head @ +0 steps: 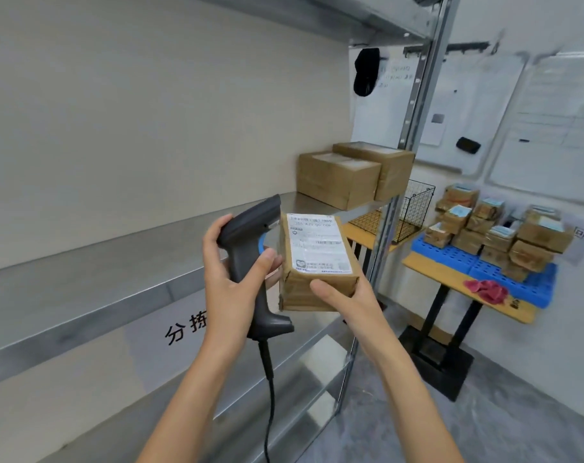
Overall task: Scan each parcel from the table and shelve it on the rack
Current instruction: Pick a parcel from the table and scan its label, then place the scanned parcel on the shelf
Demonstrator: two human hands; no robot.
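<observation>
Item in hand: my left grip (230, 265) clenches the scanner (250, 248), my right grip (344, 295) grasps one parcel (314, 262) before the rack (150, 262); two boxes (354, 175) shelved, many parcels (504, 235) left on the worktop (450, 275).

Single view only, worn on the head, aimed forward and somewhat down along both forearms. Very close to the left hand (232, 279) and right hand (345, 295), raised mid-frame. Faced the metal rack (83, 289) at near range on the left, wall behind it. Wide angle, edges bent; table (457, 279) farther off at right, floor (517, 412) below.
</observation>
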